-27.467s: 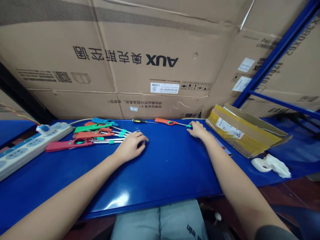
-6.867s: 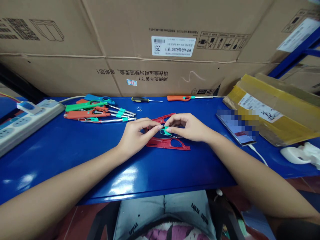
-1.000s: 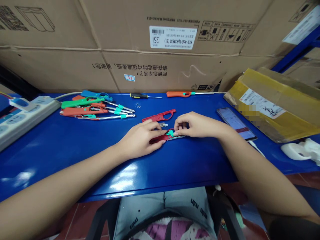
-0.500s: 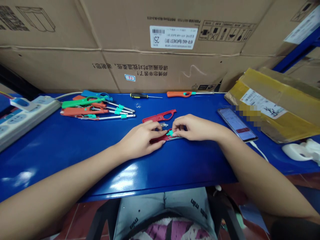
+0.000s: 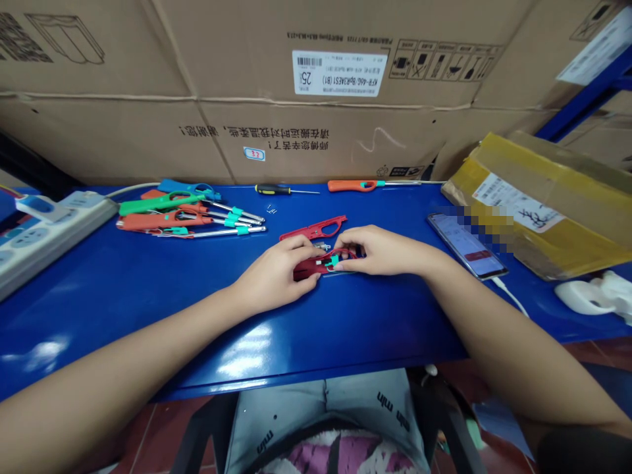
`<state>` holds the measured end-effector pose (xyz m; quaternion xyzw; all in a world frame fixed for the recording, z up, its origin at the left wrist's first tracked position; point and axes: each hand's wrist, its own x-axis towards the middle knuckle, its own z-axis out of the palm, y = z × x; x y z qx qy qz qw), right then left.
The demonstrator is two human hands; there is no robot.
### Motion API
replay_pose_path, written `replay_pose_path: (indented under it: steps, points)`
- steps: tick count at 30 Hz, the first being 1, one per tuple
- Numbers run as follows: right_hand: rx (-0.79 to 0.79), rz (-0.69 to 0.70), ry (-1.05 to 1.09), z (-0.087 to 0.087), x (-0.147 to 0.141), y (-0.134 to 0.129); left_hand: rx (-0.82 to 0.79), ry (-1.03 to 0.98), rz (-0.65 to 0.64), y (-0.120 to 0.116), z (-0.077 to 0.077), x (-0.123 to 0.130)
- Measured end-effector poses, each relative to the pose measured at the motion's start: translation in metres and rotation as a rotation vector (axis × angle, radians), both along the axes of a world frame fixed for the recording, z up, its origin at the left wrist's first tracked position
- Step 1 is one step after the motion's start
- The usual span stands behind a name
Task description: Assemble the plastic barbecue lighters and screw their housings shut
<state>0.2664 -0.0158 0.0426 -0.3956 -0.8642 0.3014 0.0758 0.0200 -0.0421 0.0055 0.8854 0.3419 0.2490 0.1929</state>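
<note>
Between my hands, one half of a red lighter casing (image 5: 307, 269) lies on the blue table, its open side up. My left hand (image 5: 276, 273) grips the casing's left end, thumb on the near edge and fingers on the far edge. My right hand (image 5: 378, 251) is closed at the casing's right end, pinching a small green trigger piece (image 5: 332, 261) over it. Just beyond, the other red casing half (image 5: 315, 228) rests with its finger loop to the right. A small metal part (image 5: 323, 247) shows between the two halves, partly hidden by my left fingers.
Several lighters and metal rods (image 5: 168, 210) are piled at left beside a power strip (image 5: 59, 230). Behind are small screws (image 5: 271, 209), a screwdriver (image 5: 281, 189) and an orange lighter (image 5: 351, 186). A phone (image 5: 467, 245) and taped box (image 5: 543, 210) stand right.
The green piece has shifted slightly left and down in the casing with my right fingers. My left fingers have drawn back a little, showing more of the red casing.
</note>
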Motion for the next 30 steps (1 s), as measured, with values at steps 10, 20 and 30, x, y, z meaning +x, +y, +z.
replay_pose_path:
  steps: [10, 20, 30]
  points:
    - [0.148, 0.03, -0.004, -0.0054, -0.0063, -0.0003, -0.012, -0.098, 0.023, 0.0038, -0.0005, 0.0028]
    - [0.167, 0.107, 0.042, -0.005, -0.0086, -0.0035, 0.011, -0.111, 0.006, 0.0038, -0.0026, 0.002]
    - [0.144, 0.1, 0.026, -0.0041, -0.0045, -0.0012, 0.019, -0.088, 0.031, 0.0033, 0.0002, 0.0013]
